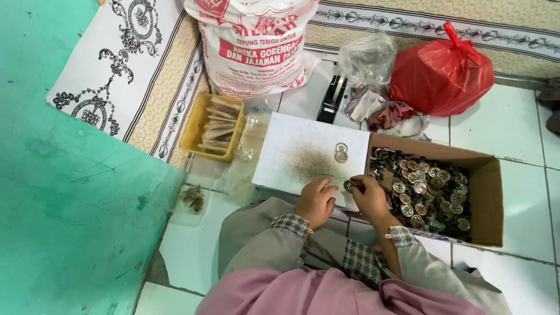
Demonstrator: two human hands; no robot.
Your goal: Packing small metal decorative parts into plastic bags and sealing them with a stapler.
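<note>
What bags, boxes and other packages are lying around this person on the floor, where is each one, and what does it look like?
Large sack: top centre, white, bulging, with red printing.
Red plastic bag: upper right, knotted, full.
Clear plastic bag: between sack and red bag, crumpled.
Cardboard box: right, brown, open, filled with round metal pieces; the right hand is at its edge.
Yellow tray: left of the white board, rectangular, holding pale strips.
</note>
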